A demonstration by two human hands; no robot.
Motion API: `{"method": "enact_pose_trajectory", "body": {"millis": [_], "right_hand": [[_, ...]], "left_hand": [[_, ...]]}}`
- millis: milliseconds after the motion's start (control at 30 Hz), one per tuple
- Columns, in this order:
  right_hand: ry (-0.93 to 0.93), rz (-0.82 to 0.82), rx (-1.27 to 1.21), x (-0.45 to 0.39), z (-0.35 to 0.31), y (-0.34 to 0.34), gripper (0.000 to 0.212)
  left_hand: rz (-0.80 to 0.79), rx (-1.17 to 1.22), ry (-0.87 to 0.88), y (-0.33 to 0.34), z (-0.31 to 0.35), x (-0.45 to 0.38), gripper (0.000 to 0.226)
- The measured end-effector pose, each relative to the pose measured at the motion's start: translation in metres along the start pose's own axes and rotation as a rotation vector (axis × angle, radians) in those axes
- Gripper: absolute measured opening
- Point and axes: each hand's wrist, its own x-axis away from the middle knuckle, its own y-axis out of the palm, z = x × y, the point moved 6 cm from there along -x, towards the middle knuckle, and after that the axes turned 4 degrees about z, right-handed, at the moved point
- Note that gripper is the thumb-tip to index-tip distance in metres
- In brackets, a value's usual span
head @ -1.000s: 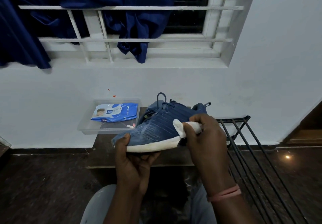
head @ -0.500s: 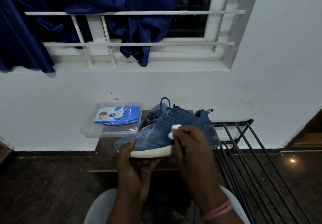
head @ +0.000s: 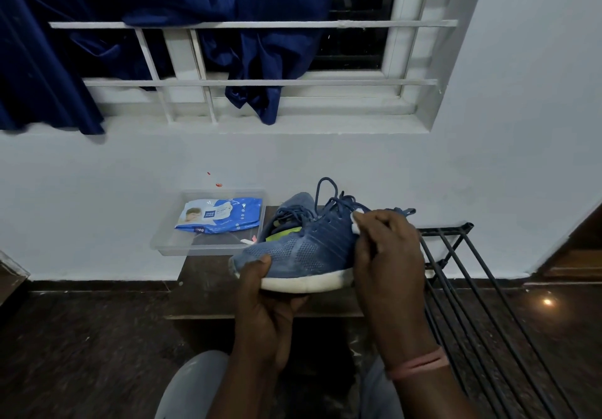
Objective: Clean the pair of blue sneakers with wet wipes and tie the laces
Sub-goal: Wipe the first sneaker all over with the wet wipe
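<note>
We held one blue sneaker (head: pixel 303 249) above the worktop (head: pixel 208 268), our left hand (head: pixel 265 308) gripping its toe and sole, the fingers of our right hand (head: pixel 384 249) curled round a wet wipe (head: pixel 356 223) pressed near the loose laces (head: pixel 329 197). The wipe could snag those laces, or the one-handed grip could slip.

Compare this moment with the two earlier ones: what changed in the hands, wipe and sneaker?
The right hand carried the white wipe from the sneaker's side, near the sole, up to the laces. The left hand still grips the toe from below. The wipes pack stayed in its clear tray.
</note>
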Motion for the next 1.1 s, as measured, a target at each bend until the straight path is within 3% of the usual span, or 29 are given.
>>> {"method": "enact_pose_trajectory", "body": {"millis": [133,267,333,367,467,567,633,700,800,833,900,1033,1100], "right_hand": [[-0.211,-0.208,-0.059,0.022,-0.038,0.022,0.034],[-0.035,-0.027,-0.016,0.001,-0.008,0.005,0.025],[-0.028,-0.022,-0.008,0.005,-0.018,0.006,0.025],[-0.078,-0.074,-0.019,0.014,-0.03,0.013,0.022],[-0.159,-0.262,-0.081,0.037,-0.054,0.027,0.04],[-0.08,-0.142,-0.025,0.011,-0.022,0.017,0.019],[0.028,-0.063,0.025,-0.006,-0.009,0.006,0.022],[-0.022,-0.121,0.011,0.0,-0.02,0.011,0.028],[-0.246,-0.375,-0.023,0.03,-0.057,0.027,0.035],[-0.324,-0.373,-0.042,0.032,-0.06,0.027,0.037],[-0.379,-0.207,0.02,0.021,-0.044,0.022,0.02],[-0.132,-0.073,0.104,0.0,-0.017,0.011,0.01],[-0.145,-0.214,0.013,0.017,-0.037,0.023,0.013]], "left_hand": [[0.026,0.019,-0.002,0.0,0.003,-0.001,0.039],[0.041,-0.015,0.002,0.001,0.003,-0.001,0.043],[0.052,-0.023,-0.004,0.003,0.003,0.001,0.047],[0.056,-0.022,-0.009,0.003,0.002,0.001,0.044],[0.067,-0.035,-0.027,-0.001,0.002,0.0,0.032],[0.051,-0.029,-0.018,-0.002,0.003,-0.001,0.031],[0.07,-0.028,-0.011,-0.004,0.004,-0.002,0.03],[0.078,-0.024,-0.008,-0.004,0.004,-0.002,0.03],[0.054,-0.057,-0.011,-0.004,0.003,-0.002,0.031],[0.049,-0.062,-0.003,-0.005,0.004,-0.003,0.032],[0.025,-0.04,0.014,-0.008,0.007,-0.005,0.035],[0.041,-0.001,0.025,-0.014,0.009,-0.007,0.033],[0.042,0.016,0.029,-0.011,0.01,-0.007,0.036]]}}
